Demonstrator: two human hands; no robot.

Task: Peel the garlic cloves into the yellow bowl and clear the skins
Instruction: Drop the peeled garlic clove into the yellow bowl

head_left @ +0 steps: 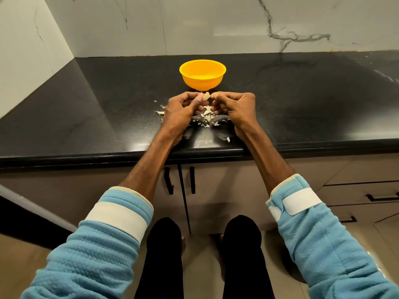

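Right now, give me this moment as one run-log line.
step: peeling | left hand: pinches garlic clove | right hand: pinches same clove | yellow bowl: behind hands | skins: scattered on countertop

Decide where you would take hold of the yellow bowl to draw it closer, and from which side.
Pinch the near rim of the yellow bowl, thumb inside, coming from above on the person's side. It stands upright, mouth open, and its smooth wall tapers to a narrow base, giving little purchase lower down. The left hand and right hand pinch the garlic clove; free one first.
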